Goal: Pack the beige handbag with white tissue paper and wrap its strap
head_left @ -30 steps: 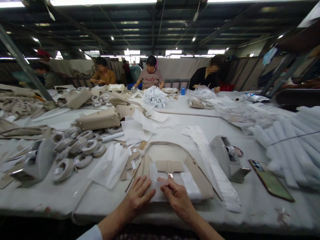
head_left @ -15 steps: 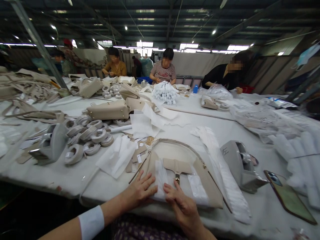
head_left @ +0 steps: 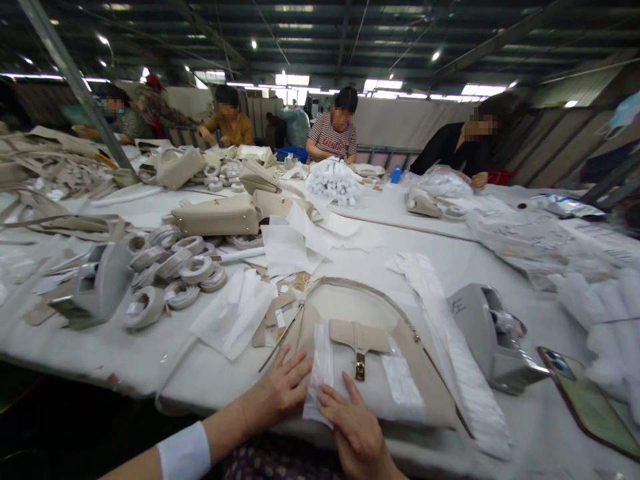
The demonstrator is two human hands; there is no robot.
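Note:
A beige handbag [head_left: 370, 400] lies flat at the table's front edge, its strap arched away from me and its tab flap [head_left: 357, 335] fastened with a gold clasp [head_left: 359, 367]. My left hand [head_left: 285, 385] rests with spread fingers on the bag's left side. Across the front beside the flap runs a white wrapping strip [head_left: 321, 363], its lower end hanging past the bag's bottom edge. The fingers of my right hand [head_left: 353, 420] lie apart on that lower end. A second white strip [head_left: 404, 380] covers the right part.
Tape dispensers [head_left: 493, 343] stand right and left [head_left: 97, 287]. Rolled straps [head_left: 195, 269], white paper sheets [head_left: 235, 313] and beige bags [head_left: 215, 217] lie leftward. A long white stuffed roll [head_left: 460, 373] and a phone [head_left: 590, 400] lie rightward. Co-workers [head_left: 333, 130] sit across the table.
My right hand has moved down and slightly left along the white strip. The strip's lower end now shows past the bag's edge. My left hand has stayed nearly in place.

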